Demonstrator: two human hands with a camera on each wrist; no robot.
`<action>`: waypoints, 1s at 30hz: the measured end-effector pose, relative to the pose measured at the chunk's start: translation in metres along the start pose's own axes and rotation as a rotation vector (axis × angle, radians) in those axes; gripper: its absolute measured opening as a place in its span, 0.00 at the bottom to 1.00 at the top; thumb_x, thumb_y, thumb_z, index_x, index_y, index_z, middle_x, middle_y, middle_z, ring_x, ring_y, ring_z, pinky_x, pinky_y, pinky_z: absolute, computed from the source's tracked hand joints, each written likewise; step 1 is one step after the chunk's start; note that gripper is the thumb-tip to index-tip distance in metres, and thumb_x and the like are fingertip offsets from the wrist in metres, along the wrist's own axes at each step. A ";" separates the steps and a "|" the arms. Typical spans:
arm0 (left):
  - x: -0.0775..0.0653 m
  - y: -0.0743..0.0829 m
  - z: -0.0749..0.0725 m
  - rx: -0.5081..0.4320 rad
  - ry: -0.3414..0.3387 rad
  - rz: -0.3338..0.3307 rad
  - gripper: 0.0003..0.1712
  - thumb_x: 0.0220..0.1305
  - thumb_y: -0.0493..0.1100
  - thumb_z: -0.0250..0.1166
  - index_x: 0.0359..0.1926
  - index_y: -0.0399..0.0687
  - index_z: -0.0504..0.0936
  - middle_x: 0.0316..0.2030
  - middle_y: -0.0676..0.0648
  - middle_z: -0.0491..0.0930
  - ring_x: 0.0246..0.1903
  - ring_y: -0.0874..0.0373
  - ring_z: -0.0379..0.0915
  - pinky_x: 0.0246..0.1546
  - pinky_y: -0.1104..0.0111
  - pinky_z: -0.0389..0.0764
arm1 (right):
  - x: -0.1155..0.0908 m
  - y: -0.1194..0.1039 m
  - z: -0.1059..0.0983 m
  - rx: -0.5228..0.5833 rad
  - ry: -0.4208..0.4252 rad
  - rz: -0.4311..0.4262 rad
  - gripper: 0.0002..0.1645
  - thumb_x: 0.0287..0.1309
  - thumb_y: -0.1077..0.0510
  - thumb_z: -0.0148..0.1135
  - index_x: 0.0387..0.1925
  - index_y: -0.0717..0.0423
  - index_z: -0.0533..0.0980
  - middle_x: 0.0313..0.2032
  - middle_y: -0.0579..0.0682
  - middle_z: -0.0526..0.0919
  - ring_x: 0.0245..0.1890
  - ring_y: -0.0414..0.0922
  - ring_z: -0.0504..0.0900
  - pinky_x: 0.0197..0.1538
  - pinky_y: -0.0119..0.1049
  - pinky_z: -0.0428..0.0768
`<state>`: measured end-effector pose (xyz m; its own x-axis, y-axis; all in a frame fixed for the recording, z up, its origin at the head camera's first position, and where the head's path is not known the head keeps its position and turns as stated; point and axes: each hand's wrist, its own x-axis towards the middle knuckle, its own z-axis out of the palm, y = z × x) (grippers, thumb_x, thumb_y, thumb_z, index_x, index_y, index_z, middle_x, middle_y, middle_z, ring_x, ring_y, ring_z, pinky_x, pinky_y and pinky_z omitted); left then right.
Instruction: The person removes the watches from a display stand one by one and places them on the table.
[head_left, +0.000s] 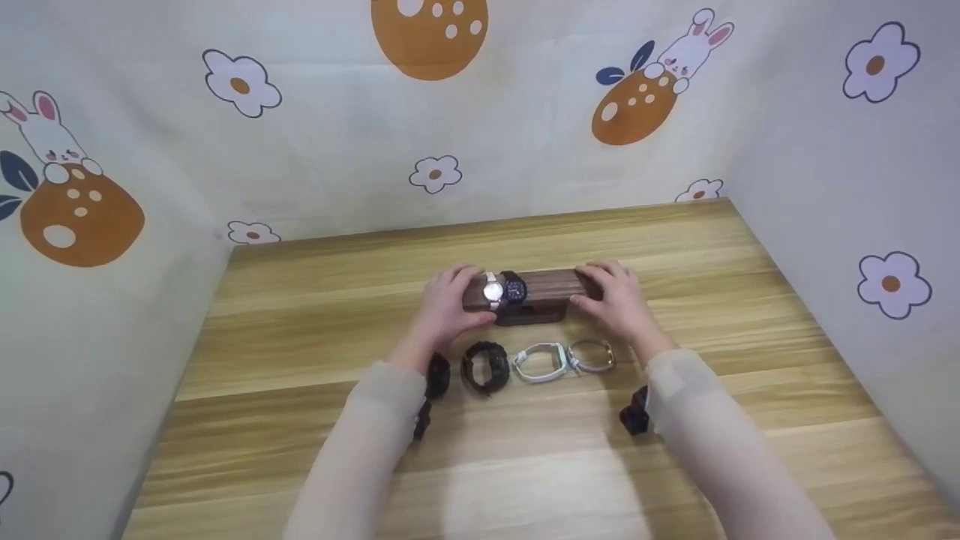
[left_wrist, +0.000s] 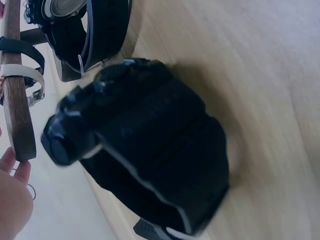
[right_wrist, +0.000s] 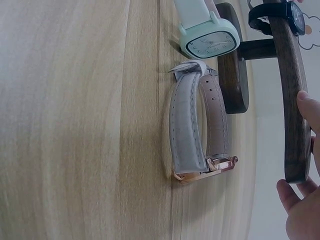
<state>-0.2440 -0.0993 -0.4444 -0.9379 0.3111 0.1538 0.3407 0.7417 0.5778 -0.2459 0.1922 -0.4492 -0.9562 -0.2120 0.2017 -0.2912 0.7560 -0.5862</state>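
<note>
A dark wooden watch stand (head_left: 551, 286) has a T-shaped bar raised over a base (head_left: 531, 318). My left hand (head_left: 448, 304) grips the bar's left end; my right hand (head_left: 616, 301) holds its right end, thumb on the near side. Near the left end, a white-strapped watch (head_left: 493, 291) and a black square watch (head_left: 516, 290) are fastened side by side round the bar. In front stand a chunky black watch (left_wrist: 150, 125), another black watch (head_left: 498, 367), a mint-green watch (right_wrist: 210, 44) and a watch with a pale grey strap (right_wrist: 187, 130).
The wood-grain table (head_left: 525, 472) extends around the stand and the row of watches. Patterned cloth (head_left: 322, 150) with rabbits and flowers hangs behind and along both sides. Dark wrist-worn devices, one of them the right device (head_left: 635, 412), sit under the sleeves.
</note>
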 end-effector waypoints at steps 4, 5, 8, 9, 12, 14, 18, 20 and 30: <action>0.002 0.002 0.001 0.015 -0.005 0.007 0.45 0.43 0.55 0.74 0.63 0.52 0.68 0.62 0.42 0.65 0.60 0.44 0.58 0.62 0.51 0.58 | 0.001 0.000 0.001 -0.008 0.011 -0.013 0.32 0.51 0.53 0.68 0.58 0.58 0.72 0.58 0.59 0.70 0.58 0.61 0.62 0.62 0.54 0.59; 0.003 0.002 0.001 0.019 -0.008 0.008 0.44 0.44 0.55 0.74 0.63 0.52 0.69 0.62 0.42 0.65 0.60 0.44 0.58 0.62 0.51 0.57 | 0.001 0.000 0.002 -0.011 0.014 -0.016 0.32 0.51 0.53 0.68 0.57 0.59 0.72 0.58 0.59 0.70 0.58 0.61 0.62 0.62 0.54 0.59; 0.005 0.001 0.001 0.022 -0.020 0.007 0.44 0.44 0.55 0.74 0.63 0.53 0.69 0.61 0.42 0.66 0.60 0.45 0.58 0.63 0.52 0.55 | 0.001 -0.001 0.002 -0.007 0.012 -0.012 0.32 0.51 0.53 0.69 0.57 0.59 0.72 0.58 0.59 0.70 0.58 0.61 0.62 0.62 0.54 0.60; 0.005 0.001 0.001 0.026 -0.022 0.007 0.43 0.45 0.55 0.74 0.63 0.54 0.69 0.61 0.42 0.67 0.60 0.45 0.58 0.63 0.52 0.55 | 0.001 -0.001 0.003 -0.004 0.010 -0.010 0.32 0.51 0.53 0.69 0.58 0.58 0.72 0.58 0.59 0.70 0.58 0.61 0.62 0.62 0.54 0.60; 0.007 -0.001 0.001 0.035 -0.026 0.004 0.43 0.44 0.55 0.74 0.63 0.53 0.70 0.60 0.42 0.68 0.59 0.46 0.60 0.63 0.52 0.55 | 0.000 -0.002 0.003 0.008 -0.003 0.000 0.32 0.52 0.53 0.68 0.58 0.57 0.72 0.59 0.58 0.69 0.58 0.60 0.61 0.62 0.53 0.60; 0.008 -0.002 0.001 0.038 -0.034 0.003 0.43 0.44 0.54 0.75 0.63 0.53 0.70 0.60 0.43 0.69 0.59 0.46 0.61 0.63 0.52 0.56 | 0.000 -0.002 0.004 0.007 -0.007 -0.006 0.32 0.52 0.52 0.68 0.59 0.57 0.72 0.59 0.58 0.69 0.58 0.60 0.61 0.62 0.53 0.60; 0.011 -0.001 0.001 0.049 -0.074 0.012 0.44 0.43 0.54 0.75 0.64 0.53 0.69 0.62 0.43 0.67 0.60 0.45 0.60 0.63 0.52 0.56 | -0.001 -0.001 0.004 0.003 -0.007 0.000 0.33 0.52 0.53 0.68 0.59 0.57 0.71 0.59 0.58 0.69 0.59 0.60 0.61 0.63 0.54 0.59; 0.013 0.000 0.002 0.066 -0.095 0.016 0.44 0.44 0.54 0.74 0.64 0.53 0.69 0.63 0.43 0.66 0.60 0.45 0.59 0.63 0.51 0.55 | -0.002 0.000 0.003 0.003 -0.008 0.008 0.33 0.52 0.52 0.68 0.59 0.57 0.71 0.60 0.58 0.68 0.60 0.60 0.60 0.63 0.55 0.58; 0.018 0.003 0.006 0.134 -0.085 0.004 0.37 0.48 0.53 0.72 0.61 0.56 0.71 0.61 0.47 0.69 0.59 0.46 0.61 0.59 0.52 0.59 | -0.001 0.000 0.002 -0.003 -0.002 0.010 0.34 0.52 0.52 0.67 0.60 0.57 0.70 0.60 0.58 0.67 0.60 0.61 0.59 0.63 0.56 0.58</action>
<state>-0.2591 -0.0882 -0.4447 -0.9296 0.3589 0.0841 0.3552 0.8113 0.4643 -0.2450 0.1916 -0.4511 -0.9593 -0.2056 0.1936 -0.2812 0.7599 -0.5861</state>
